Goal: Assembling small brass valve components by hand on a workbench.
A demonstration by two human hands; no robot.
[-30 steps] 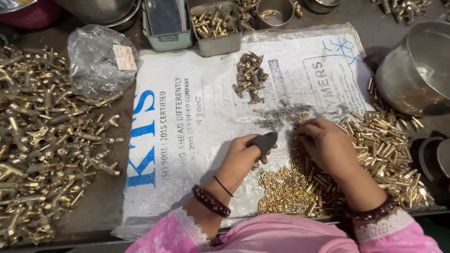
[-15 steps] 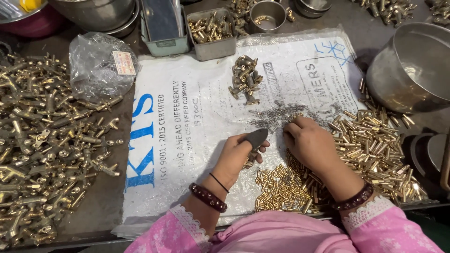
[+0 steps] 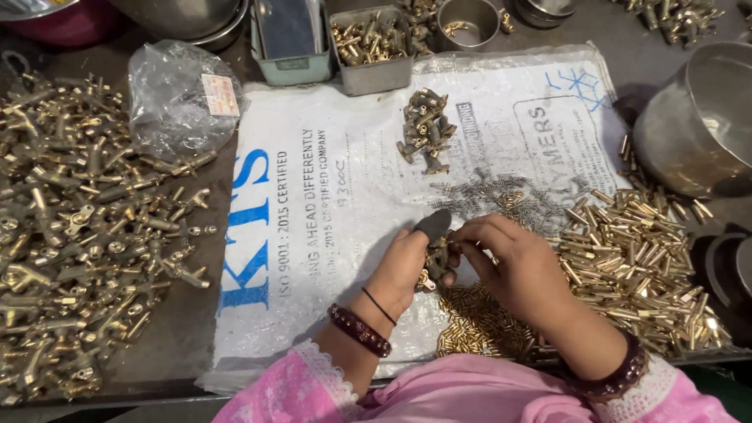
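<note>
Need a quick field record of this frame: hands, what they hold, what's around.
view: head camera, looking down at a work table
left hand: grips a small brass fitting, dark flat piece at the thumb
right hand: fingertips at the same fitting
surface: white printed sack
near right: heap of brass pins, small brass bits
centre: cluster of brass fittings, small springs
left: pile of brass tap parts, plastic bag
top right: steel pot

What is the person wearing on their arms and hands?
Both arms have pink sleeves with white lace trim at the cuffs. The left hand is bare, with a dark beaded bracelet and a thin black thread on its wrist. The right hand is bare too, with a dark bangle at its wrist. No gloves or rings show.
</note>
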